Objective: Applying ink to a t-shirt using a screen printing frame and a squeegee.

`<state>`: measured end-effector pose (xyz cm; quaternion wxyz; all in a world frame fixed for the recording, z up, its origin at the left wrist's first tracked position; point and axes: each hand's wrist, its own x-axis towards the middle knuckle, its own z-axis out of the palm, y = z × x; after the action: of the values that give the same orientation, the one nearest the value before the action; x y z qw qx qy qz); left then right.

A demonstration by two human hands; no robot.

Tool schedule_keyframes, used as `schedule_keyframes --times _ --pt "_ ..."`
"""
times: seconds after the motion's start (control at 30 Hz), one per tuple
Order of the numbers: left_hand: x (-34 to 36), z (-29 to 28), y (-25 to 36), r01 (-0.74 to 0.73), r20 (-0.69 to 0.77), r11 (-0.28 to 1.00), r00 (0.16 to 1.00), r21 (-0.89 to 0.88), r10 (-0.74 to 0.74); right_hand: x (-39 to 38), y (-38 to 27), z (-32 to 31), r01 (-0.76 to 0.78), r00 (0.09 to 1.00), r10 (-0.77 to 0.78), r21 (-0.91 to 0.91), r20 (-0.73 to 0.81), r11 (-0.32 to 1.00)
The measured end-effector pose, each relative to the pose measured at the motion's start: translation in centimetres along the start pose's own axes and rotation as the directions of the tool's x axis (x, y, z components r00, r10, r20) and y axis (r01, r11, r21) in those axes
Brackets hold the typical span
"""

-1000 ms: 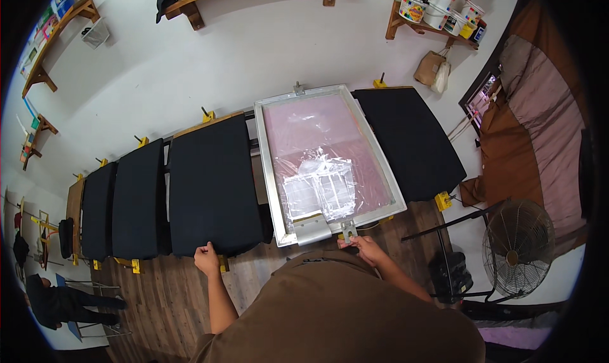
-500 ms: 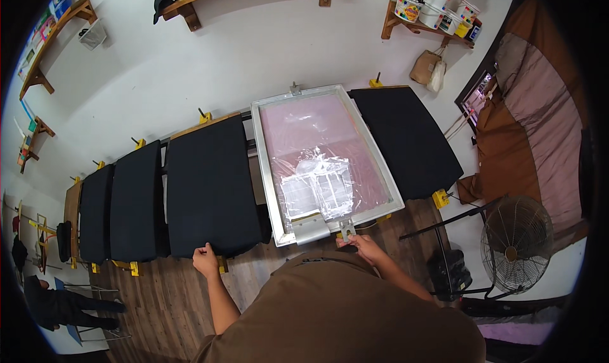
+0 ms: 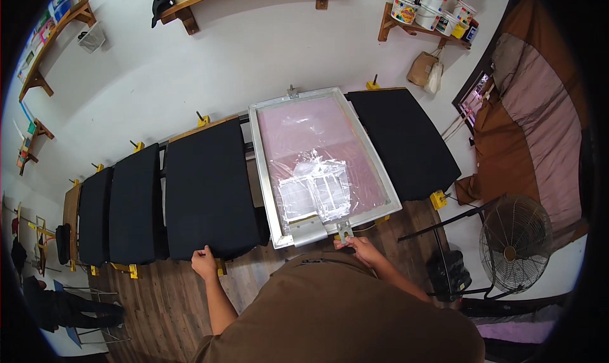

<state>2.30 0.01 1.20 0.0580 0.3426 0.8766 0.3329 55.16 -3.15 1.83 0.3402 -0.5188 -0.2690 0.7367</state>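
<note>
A screen-printing frame [image 3: 255, 153] with pale metal sides and pinkish mesh lies over one of the boards in the row. Shiny see-through film covers part of its mesh near the front. My right hand [image 3: 363, 250] has its fingers closed on the metal bracket [image 3: 344, 231] at the frame's front edge. To the left is a board covered in black cloth [image 3: 209, 188]. My left hand [image 3: 204, 262] is at its front edge, fingers curled in a pinch at the cloth's hem; the fingertips are partly hidden.
Another black-covered board [image 3: 406, 144] stands right of the frame, and more [image 3: 134, 204] run off to the left. Yellow clamps [image 3: 438, 200] jut from the board ends. A standing fan [image 3: 515, 245] is at right. Paint buckets [image 3: 426, 14] sit on a wall shelf. Someone in dark clothes [image 3: 70, 306] is at lower left.
The whole view has shifted very slightly. Both hands keep their places at the cloth's edge and on the bracket; the frame lies as before.
</note>
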Motion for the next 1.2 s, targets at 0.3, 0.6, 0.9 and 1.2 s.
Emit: schedule_keyframes --times 0.3,0.6,0.9,1.2 --pt "0.0 -0.2 0.5 0.019 0.036 1.000 0.999 0.000 -0.019 0.0 0.0 -0.5 -0.008 0.999 0.009 -0.029 0.034 1.000" --pt "-0.2 -0.4 0.8 0.065 0.024 0.998 0.998 -0.023 -0.064 0.1 -0.1 -0.4 0.015 0.998 -0.014 -0.010 0.055 1.000" --pt "-0.1 -0.2 0.5 0.038 0.030 0.999 0.999 -0.008 -0.038 0.7 0.6 -1.2 -0.005 0.998 0.006 -0.018 0.055 1.000" --pt "-0.1 0.0 0.3 0.057 -0.011 0.997 0.998 -0.052 -0.058 1.2 1.0 -1.5 0.026 0.998 -0.020 -0.091 0.065 0.996"
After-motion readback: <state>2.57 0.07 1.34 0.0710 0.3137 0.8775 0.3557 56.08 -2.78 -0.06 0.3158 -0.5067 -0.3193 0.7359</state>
